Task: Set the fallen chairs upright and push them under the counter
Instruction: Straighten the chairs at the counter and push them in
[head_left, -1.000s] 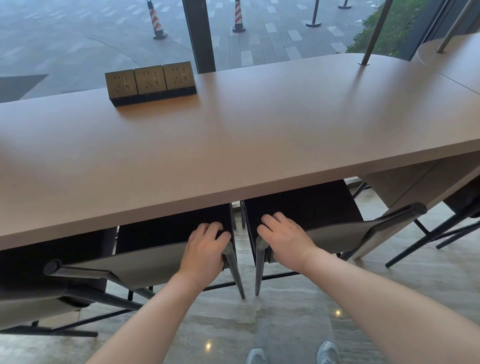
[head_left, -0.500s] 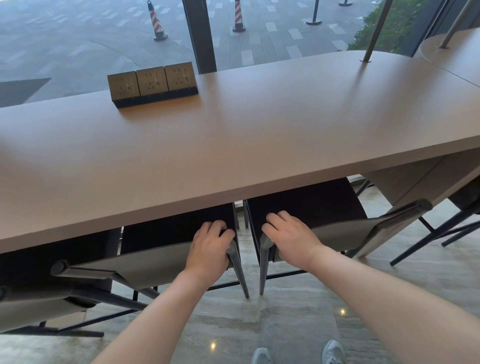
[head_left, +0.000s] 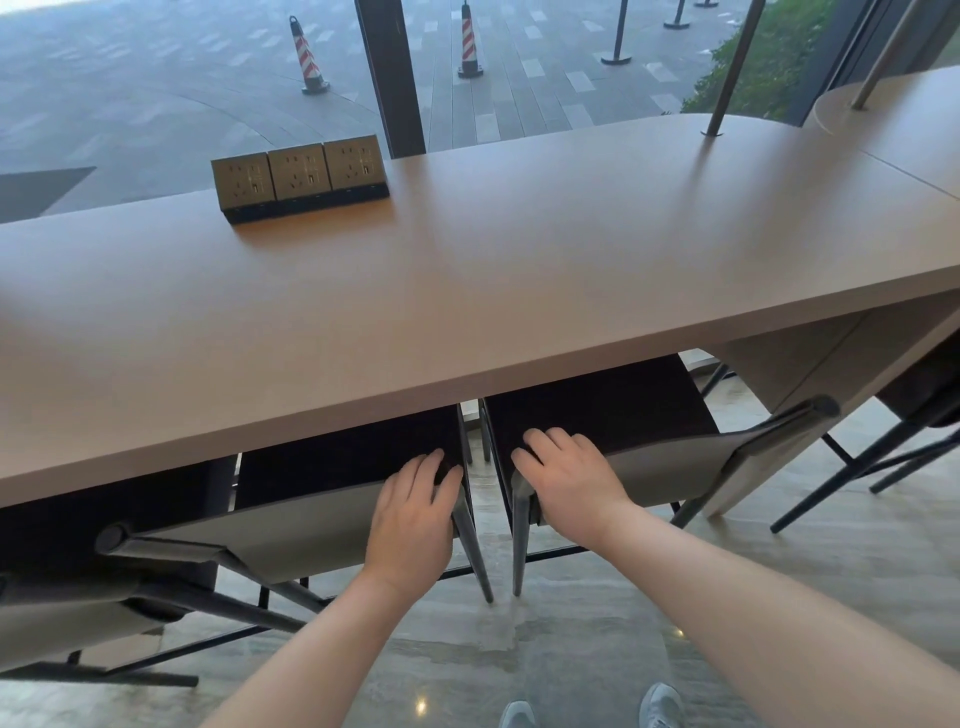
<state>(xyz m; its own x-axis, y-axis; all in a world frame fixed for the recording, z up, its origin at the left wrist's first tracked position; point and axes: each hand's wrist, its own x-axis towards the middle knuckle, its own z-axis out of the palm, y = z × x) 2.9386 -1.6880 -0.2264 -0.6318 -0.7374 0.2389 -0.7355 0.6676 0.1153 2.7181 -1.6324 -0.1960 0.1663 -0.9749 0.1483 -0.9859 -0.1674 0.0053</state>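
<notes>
Head view shows 2 chairs standing side by side, seats tucked under the counter (head_left: 467, 291). Left hand (head_left: 413, 514) holds the left chair (head_left: 311, 519) back's top; right hand (head_left: 569, 483) holds the right chair (head_left: 665, 462) back's top, fingers curled over.

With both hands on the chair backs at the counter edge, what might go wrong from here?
The left hand and right hand have fingers draped over the backrests close beneath the counter edge; pushing further might pinch them. The left chair and right chair stand nearly touching, so their frames may clash.
</notes>
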